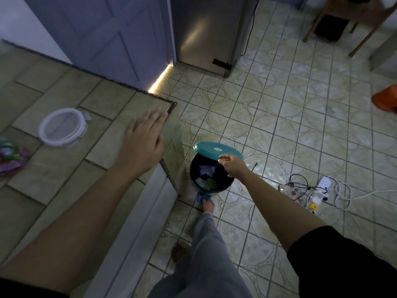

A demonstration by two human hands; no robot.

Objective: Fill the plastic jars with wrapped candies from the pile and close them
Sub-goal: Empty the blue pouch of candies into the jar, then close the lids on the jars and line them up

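Two hands busy: left hand (144, 134) flat, fingers straight, near the counter (64, 173) corner; right hand (233, 165) curled over the open bin (214, 149), can't tell if it's holding anything. Jar (62, 126) and candies (10, 157) sit by the counter's left edge. Hold the pedal (204, 197) down till the drop clears, imo.

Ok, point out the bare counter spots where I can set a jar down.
Bare tile runs behind the clear lid toward the back edge of the counter, and in front of the lid, between the candies and the left forearm. Crowded: the candies at far left, the corner under the flat left hand.
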